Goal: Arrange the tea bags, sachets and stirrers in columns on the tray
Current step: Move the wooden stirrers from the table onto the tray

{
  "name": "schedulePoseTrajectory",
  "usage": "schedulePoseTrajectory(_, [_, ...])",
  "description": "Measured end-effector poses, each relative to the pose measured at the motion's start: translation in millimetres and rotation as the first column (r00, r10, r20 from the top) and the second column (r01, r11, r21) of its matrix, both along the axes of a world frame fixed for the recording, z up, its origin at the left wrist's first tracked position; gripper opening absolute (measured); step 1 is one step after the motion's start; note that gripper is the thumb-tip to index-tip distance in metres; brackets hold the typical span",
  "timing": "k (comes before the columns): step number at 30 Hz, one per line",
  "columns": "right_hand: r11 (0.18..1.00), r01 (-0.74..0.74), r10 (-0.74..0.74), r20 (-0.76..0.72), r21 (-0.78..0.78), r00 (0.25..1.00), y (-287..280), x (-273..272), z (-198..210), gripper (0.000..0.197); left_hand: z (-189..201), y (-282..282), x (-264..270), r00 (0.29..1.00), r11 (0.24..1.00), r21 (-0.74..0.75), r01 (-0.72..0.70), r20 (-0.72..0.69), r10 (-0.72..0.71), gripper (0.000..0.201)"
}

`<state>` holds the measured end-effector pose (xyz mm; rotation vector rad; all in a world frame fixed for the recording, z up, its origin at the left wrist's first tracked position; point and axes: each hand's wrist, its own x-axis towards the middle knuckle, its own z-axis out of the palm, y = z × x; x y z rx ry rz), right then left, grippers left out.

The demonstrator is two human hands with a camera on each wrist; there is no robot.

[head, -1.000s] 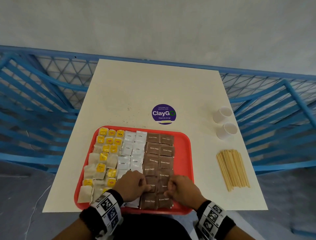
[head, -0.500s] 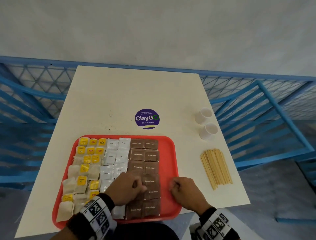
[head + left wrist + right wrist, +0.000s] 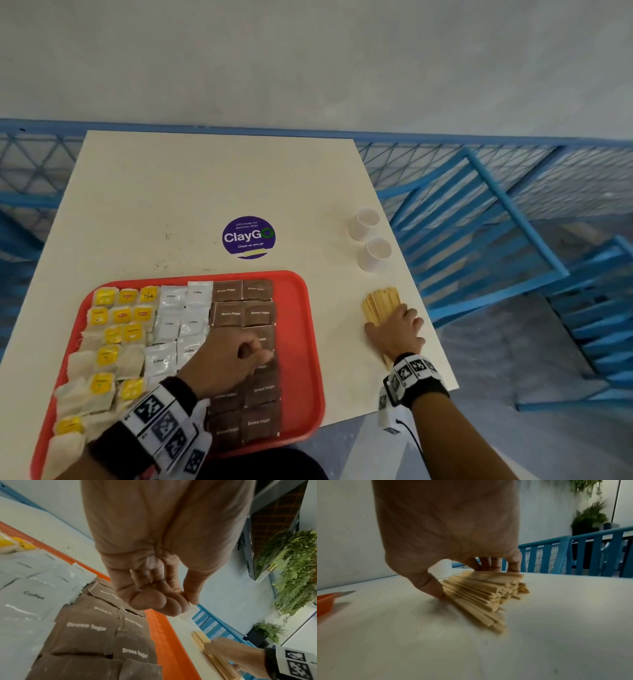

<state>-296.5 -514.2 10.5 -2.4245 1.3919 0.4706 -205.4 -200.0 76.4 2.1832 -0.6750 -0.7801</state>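
Head view, read from left to right: a red tray is seen at the near left of a pale table, filled with columns of yellow-tagged tea bags, white coffee sachets and brown sugar sachets. The left hand is held just above the brown column, its fingers curled toward the thumb; whether anything is pinched cannot be told. To the right, beyond a bare strip of tray, the stirrers are found as a loose wooden bundle on the table beside the tray, below two white cups. The right hand is laid over the near part of the bundle, with the thumb set against its left side and the fingers curved across its top. The sticks are judged light, stiff and prone to scattering, so the bundle is best taken near its middle, squeezed from both sides. In the right wrist view the stacked layers of sticks and the thumb's contact are shown, which are hidden from above. In the left wrist view the sachet lettering can be read.
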Motion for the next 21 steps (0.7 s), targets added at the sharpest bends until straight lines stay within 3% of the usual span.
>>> schedulePoseTrajectory(3, [0.998, -0.037, 0.039, 0.047, -0.052, 0.998, 21.0, 3.6, -5.0, 0.057, -1.9, -2.9, -3.0, 0.998, 1.000, -0.020, -0.020, -0.065, 0.019, 0.022])
schedulePoseTrajectory(6, [0.982, -0.162, 0.164, 0.006, -0.095, 0.986, 45.0, 5.0, -11.4, 0.039, -5.9, -7.6, -2.8, 0.994, 1.000, -0.011, -0.024, -0.107, 0.023, 0.024])
schedulePoseTrajectory(9, [0.966, -0.246, 0.245, -0.027, -0.083, 0.969, 63.1, 10.0, -14.6, 0.035, -10.1, -13.2, 0.5, 0.990, 0.999, -0.010, -0.053, -0.134, 0.051, 0.025])
schedulePoseTrajectory(15, [0.978, -0.207, 0.208, -0.026, 0.031, 0.978, 58.8, 16.7, -10.2, 0.033, -10.1, -19.5, 4.1, 0.972, 0.991, -0.045, -0.126, -0.205, 0.115, 0.024])
schedulePoseTrajectory(21, [0.974, -0.033, 0.003, 0.131, 0.224, 0.991, 20.4, 11.6, -0.3, 0.041, -1.7, -5.4, 14.0, 0.965, 0.981, -0.071, -0.182, -0.203, 0.164, 0.024])
